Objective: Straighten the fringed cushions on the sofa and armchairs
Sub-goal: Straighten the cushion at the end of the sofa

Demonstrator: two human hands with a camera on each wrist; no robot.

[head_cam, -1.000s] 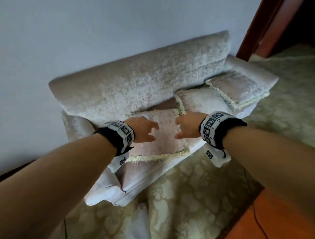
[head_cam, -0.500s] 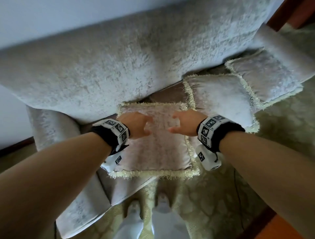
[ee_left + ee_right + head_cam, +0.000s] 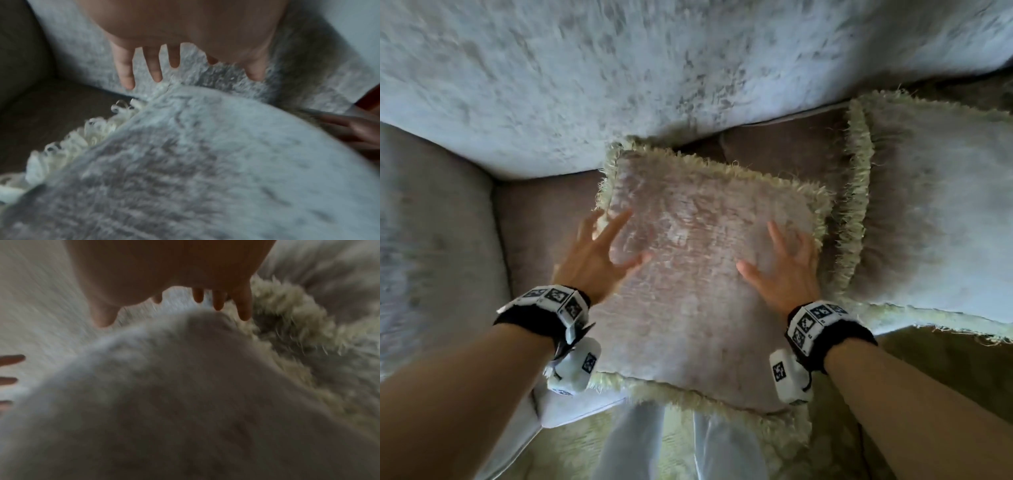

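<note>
Both hands are spread wide and hold nothing: the left hand (image 3: 599,260) is at the cushion's (image 3: 698,291) left edge, the right hand (image 3: 786,270) near its right edge. The cushion lies flat and turned a little on the sofa (image 3: 544,212) seat, a second cushion (image 3: 941,219) just beside it on the right. The step seems to be taking hold; next, grip both sides and stand it against the backrest (image 3: 654,68).

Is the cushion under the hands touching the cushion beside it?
Touching. In the head view the near cushion's right fringe overlaps the neighbouring cushion's left fringe with no seat showing between them.
</note>
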